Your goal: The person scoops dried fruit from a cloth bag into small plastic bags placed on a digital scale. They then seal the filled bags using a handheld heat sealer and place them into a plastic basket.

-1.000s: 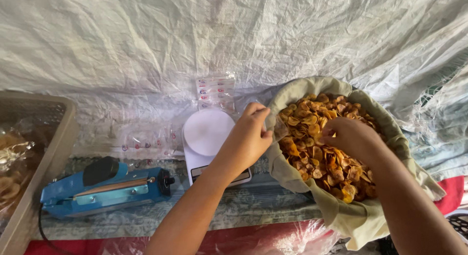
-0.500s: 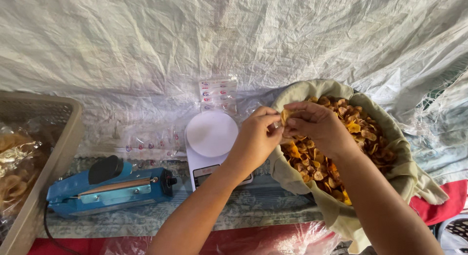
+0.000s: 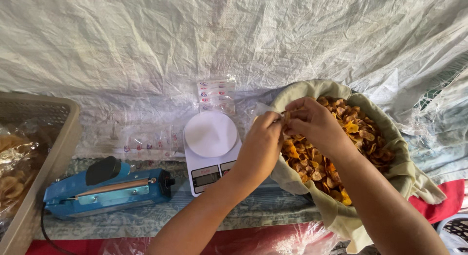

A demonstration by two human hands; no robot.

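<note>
A cloth-lined bowl (image 3: 407,169) at the right is heaped with golden fried chips (image 3: 363,133). My left hand (image 3: 261,143) is over the bowl's left rim, fingers pinched on the mouth of a small clear plastic bag (image 3: 257,110). My right hand (image 3: 317,123) is closed on a few chips and touches the left hand's fingertips at the bag's mouth. Most of the bag is hidden behind my left hand.
A white digital scale (image 3: 210,147) stands just left of the bowl. A blue heat sealer (image 3: 107,189) lies further left, next to a beige basket (image 3: 61,138) of packed chips. Clear bags (image 3: 146,143) and small packets (image 3: 217,91) lie against the white sheet. Red cloth (image 3: 438,201) is at the right.
My right hand has lifted from the chip pile and moved left to meet my left hand at the bag. My left hand has stayed near the bowl's rim.
</note>
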